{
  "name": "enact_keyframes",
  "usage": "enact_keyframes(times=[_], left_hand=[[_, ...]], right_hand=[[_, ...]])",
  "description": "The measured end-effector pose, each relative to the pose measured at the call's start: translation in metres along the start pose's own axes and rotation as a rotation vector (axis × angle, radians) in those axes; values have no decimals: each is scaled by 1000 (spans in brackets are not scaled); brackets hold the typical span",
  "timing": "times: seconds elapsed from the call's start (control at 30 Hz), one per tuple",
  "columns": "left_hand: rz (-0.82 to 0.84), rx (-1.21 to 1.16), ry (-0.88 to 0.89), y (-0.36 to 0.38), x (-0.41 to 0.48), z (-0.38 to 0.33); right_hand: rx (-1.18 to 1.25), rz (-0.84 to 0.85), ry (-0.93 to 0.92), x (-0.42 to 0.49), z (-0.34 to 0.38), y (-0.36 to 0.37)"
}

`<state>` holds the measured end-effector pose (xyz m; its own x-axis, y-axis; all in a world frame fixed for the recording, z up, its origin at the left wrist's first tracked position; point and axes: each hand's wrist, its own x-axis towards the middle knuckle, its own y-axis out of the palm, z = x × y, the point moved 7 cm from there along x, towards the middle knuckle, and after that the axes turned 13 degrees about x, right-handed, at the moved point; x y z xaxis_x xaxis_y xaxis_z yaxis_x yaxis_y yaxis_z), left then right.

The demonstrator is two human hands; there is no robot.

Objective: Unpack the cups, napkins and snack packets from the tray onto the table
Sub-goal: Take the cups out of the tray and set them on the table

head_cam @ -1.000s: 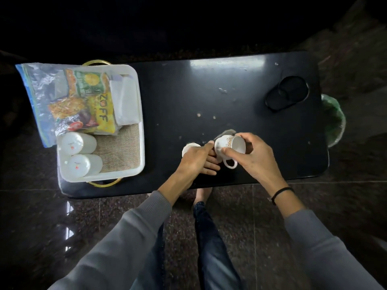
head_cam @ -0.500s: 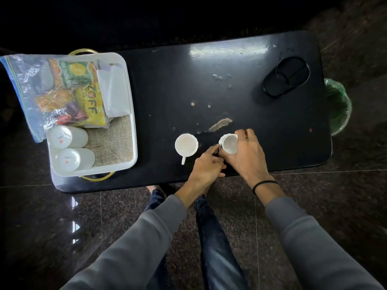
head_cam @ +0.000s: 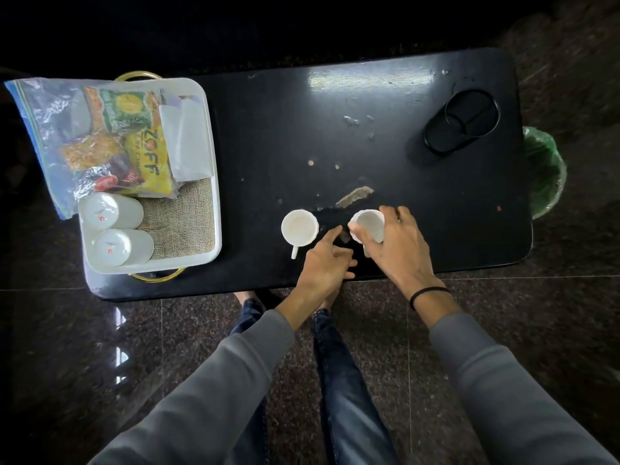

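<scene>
- Gently: the right hand [head_cam: 399, 250] grips the held cup [head_cam: 369, 224] well right of the tray [head_cam: 217, 196]. It looks best to seat the cup flat on the table [head_cam: 369, 129] before letting go.
- The left hand [head_cam: 325, 263] hangs relaxed and holds nothing, between the tray and the held cup.
- Cups: four in all. The standing cup [head_cam: 299, 228] is right of the tray, one is held, and two lying cups [head_cam: 110, 211] are inside the tray.
- Napkins [head_cam: 188, 142]: one white stack in the tray; the sheets can't be counted.
- Snack packets [head_cam: 134, 142]: bagged and resting on the tray, perhaps three.

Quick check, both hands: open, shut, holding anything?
Left hand: open, holds nothing.
Right hand: grips the right cup.
</scene>
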<state>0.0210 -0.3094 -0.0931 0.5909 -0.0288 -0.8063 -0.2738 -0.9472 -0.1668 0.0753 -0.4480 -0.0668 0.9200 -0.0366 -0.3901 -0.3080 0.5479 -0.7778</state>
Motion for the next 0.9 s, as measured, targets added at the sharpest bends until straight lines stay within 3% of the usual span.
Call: enact_keyframes(times=[0.3,0.57,0.77,0.9], left_hand=[[-103,108,112,-26,-24,-18],[-255,153,148,-90,-40,-25],[-484,413,54,-176,-54,1],[-688,592,-18,-244,-65,33]], right_hand=[[4,4,-79,1,22,-27],[121,130,-244,7,104,-7],[215,260,-338,3,187,49],[355,393,-267,-3,233,102]])
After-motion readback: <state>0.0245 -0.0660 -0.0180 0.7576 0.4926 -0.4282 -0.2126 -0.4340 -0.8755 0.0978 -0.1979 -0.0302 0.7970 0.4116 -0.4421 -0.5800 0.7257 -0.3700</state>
